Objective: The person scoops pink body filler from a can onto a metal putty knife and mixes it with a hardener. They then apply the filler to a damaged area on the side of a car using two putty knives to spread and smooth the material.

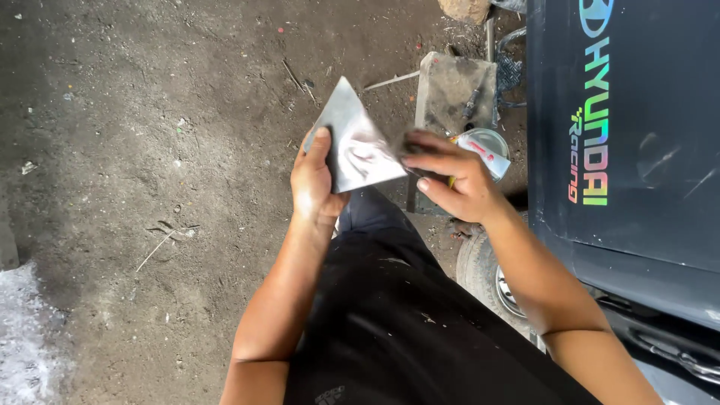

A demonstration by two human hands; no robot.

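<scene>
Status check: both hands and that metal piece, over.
Left hand grips triangular metal sheet by its edge. Right hand presses dark pad on sheet's right side. Nothing in the way.

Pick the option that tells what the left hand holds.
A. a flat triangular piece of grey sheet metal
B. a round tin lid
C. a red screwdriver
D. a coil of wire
A: the left hand clasps the lower left edge of a flat triangular piece of grey sheet metal, while the right hand presses something dark against its right edge.
</scene>
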